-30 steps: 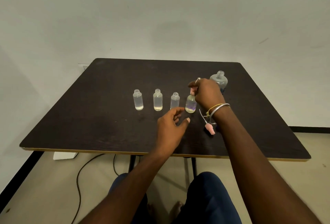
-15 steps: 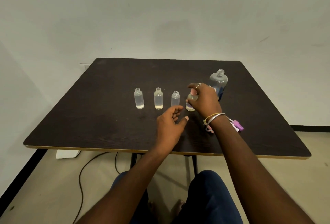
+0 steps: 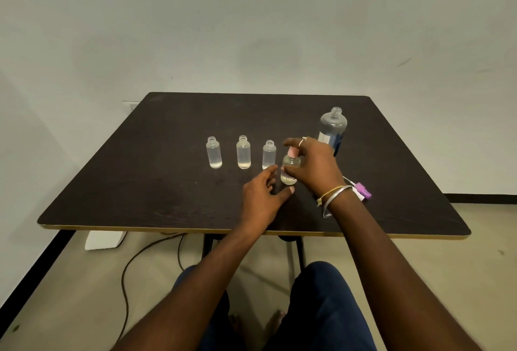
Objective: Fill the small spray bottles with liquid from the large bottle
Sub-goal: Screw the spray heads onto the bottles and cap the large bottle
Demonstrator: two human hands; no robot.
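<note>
- Large bottle (image 3: 333, 127): stands upright and uncapped on the far right part of the table (image 3: 140, 183), behind the right hand
- Label (image 3: 324, 137) on the large bottle: a white and blue patch, partly hidden by the hand; its writing is too small to read
- No other writing can be read on any item
- Right hand (image 3: 314, 167): reaches forward with the back of the hand up and grasps the capped small bottle (image 3: 291, 167), with the fingers curled round it from the right
- The index finger, which wears a ring (image 3: 302, 142), extends over the pink spray top (image 3: 292, 151)
- Bangles (image 3: 333, 197) sit on the right wrist
- Left hand (image 3: 263, 195): released, fingers loosely spread, thumb pointing right, just beside the base of the capped small bottle; contact with it cannot be told
- First open bottle (image 3: 214, 153), second open bottle (image 3: 243, 152) and third open bottle (image 3: 269, 155): upright in a row, apart from one another, left of the capped small bottle
- Purple spray top (image 3: 363, 192): lies on the table just beside the right wrist
</note>
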